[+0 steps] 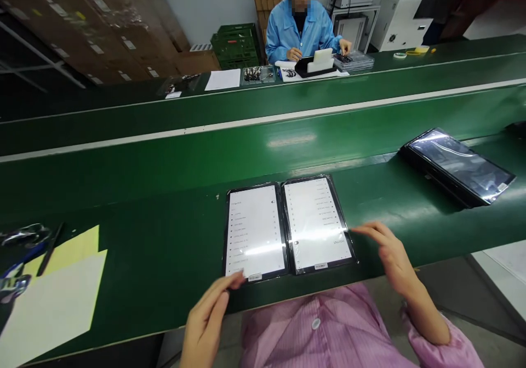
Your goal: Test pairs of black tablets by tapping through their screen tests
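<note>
Two tablets lie side by side, flat on the green bench, their long edges nearly touching. The left tablet [257, 231] shows a white list screen that reads Internet at the top. On the right tablet [316, 220] a similar list appears upside down. Both have dark borders and a small label at the near edge. My left hand [209, 313] is open at the left tablet's near left corner, fingertips over or touching it. Beside the right tablet's right edge is my right hand [388, 250], open with fingers stretched out; contact is hard to tell. Neither hand holds anything.
A stack of dark tablets [460, 165] lies at the right. Yellow and white papers [57, 296] with a dark pen [51, 247] are at the left. Beyond a raised green divider [230, 154], a person in a blue jacket [283, 33] works with parts and trays.
</note>
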Available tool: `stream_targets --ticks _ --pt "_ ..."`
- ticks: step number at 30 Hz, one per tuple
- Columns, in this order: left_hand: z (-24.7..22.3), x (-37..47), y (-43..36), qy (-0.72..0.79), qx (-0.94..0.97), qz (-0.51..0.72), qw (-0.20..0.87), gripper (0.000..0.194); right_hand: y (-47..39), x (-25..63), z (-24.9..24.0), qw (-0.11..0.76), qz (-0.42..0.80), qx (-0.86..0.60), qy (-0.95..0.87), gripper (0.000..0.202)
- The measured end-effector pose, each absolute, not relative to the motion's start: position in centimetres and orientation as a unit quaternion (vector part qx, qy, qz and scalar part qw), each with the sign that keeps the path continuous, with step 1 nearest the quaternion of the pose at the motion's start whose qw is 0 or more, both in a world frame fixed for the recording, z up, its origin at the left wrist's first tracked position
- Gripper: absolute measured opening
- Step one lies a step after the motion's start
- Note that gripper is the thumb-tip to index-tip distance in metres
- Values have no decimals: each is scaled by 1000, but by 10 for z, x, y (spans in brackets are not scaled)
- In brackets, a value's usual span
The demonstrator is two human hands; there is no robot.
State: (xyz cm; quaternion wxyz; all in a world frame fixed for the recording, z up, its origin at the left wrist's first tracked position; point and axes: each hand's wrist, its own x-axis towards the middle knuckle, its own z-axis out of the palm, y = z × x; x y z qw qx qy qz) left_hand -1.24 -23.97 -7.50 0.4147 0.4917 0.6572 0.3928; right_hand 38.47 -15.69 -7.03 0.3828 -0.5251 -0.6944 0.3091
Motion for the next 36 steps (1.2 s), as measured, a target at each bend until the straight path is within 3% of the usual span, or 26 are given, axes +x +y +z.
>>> stream_targets --ticks 3,7,10,15,21,24,30,36 --pt "-74 -3 -224 736 502 404 210 34 -135 365 -82 298 115 -600 -733 64" --pt "-77 16 -211 773 446 411 185 37 -119 345 -97 235 34 -618 -749 48" --pt "-76 26 -210 770 402 439 230 39 -117 337 -101 234 28 -597 -767 41" --pt "-75 44 -211 772 427 433 186 33 -110 340 -97 274 58 -552 -785 45" --pt "-84 27 -215 756 526 365 135 58 -95 353 -93 382 152 -507 -758 60" --pt "-90 -4 -200 746 498 405 177 62 -97 351 -92 353 205 -459 -789 65" --pt "-108 -48 -135 661 385 511 392 77 -99 338 -82 285 199 -398 -849 58" --pt "-119 -53 -132 627 511 447 382 88 -96 337 -76 289 142 -413 -852 53"
